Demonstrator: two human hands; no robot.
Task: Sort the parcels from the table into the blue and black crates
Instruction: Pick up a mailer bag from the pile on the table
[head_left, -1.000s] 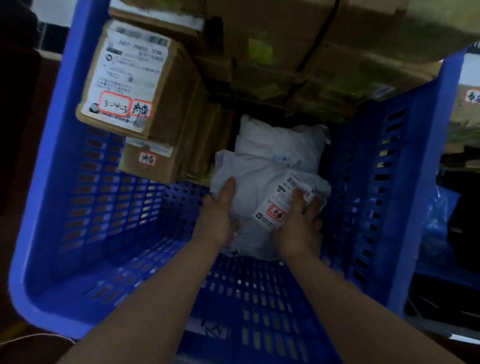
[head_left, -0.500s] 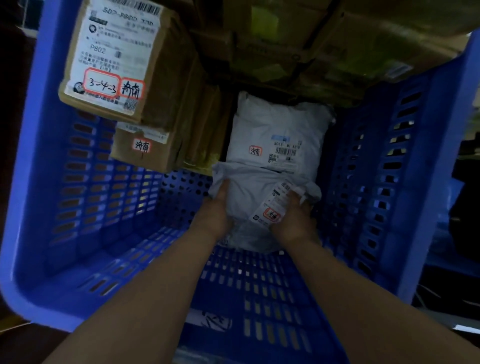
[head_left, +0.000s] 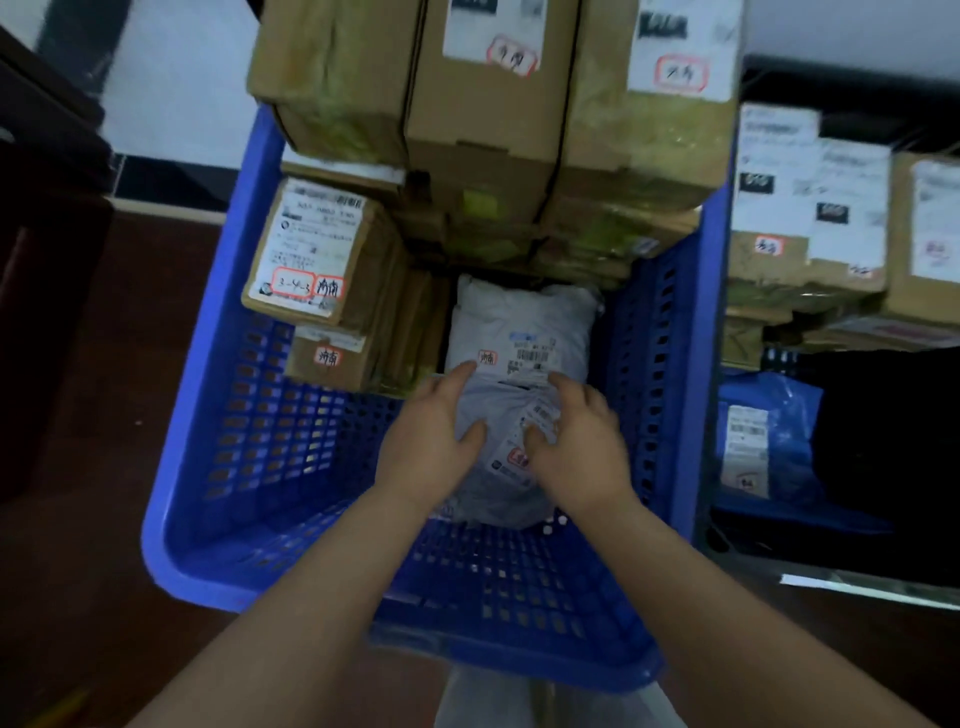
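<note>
A grey poly-bag parcel (head_left: 504, 483) with a white label lies on the floor of the blue crate (head_left: 249, 441), in front of a second grey bag parcel (head_left: 519, 322). My left hand (head_left: 431, 441) rests on the front parcel's left side with fingers stretched forward. My right hand (head_left: 576, 447) lies on its right side over the label, fingers spread and thumb on the bag. Neither hand is curled round it. Two labelled cardboard boxes (head_left: 306, 249) stand at the crate's far left.
Large cardboard boxes (head_left: 483, 104) are stacked over the crate's far end. To the right stands a black crate (head_left: 883, 441) holding a blue bag parcel (head_left: 758, 441), with more labelled boxes (head_left: 810, 208) behind it. Dark floor lies to the left.
The grey parcel has gone down onto the crate floor in front of the other grey bag. My hands shifted from gripping its sides to lying on top. The view has pulled back.
</note>
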